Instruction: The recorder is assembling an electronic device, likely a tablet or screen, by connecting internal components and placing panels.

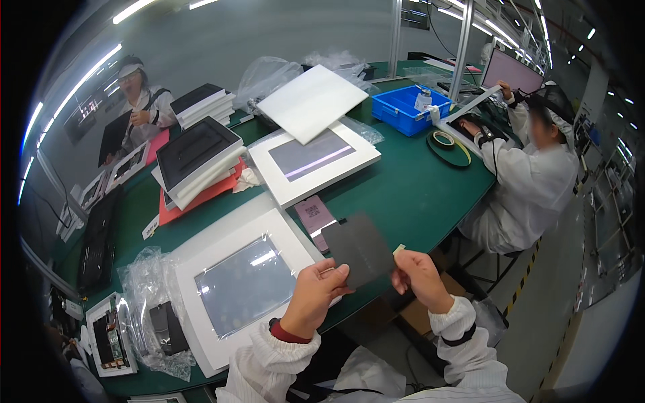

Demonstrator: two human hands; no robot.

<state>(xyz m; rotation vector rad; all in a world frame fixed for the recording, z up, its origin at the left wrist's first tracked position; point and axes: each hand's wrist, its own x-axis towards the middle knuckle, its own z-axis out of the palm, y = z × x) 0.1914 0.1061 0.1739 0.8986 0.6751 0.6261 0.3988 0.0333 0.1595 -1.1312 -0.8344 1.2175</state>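
Observation:
My left hand [313, 293] grips the lower left edge of a thin dark grey rectangular panel [363, 251], thumb on its face. The panel is raised over the table's front edge. At its right edge my right hand [422, 278] is closed, fingertips pinching a small pale yellow tab [399, 249]. Whether the tab is still stuck to the panel I cannot tell. Left of my hands lies a white foam frame [201, 332] around a film-covered screen [245, 285]. Just behind the panel, a pinkish card [313, 216] with a square code rests on the green table [396, 195].
Behind stands another white frame [282, 191] with a foam sheet [312, 101] across it. Stacked dark screens [198, 151] sit at left, crumpled clear plastic [151, 316] nearer. A blue bin [410, 111] and a tape roll [443, 139] are at back right. Co-workers sit at right [531, 168] and far left [144, 101].

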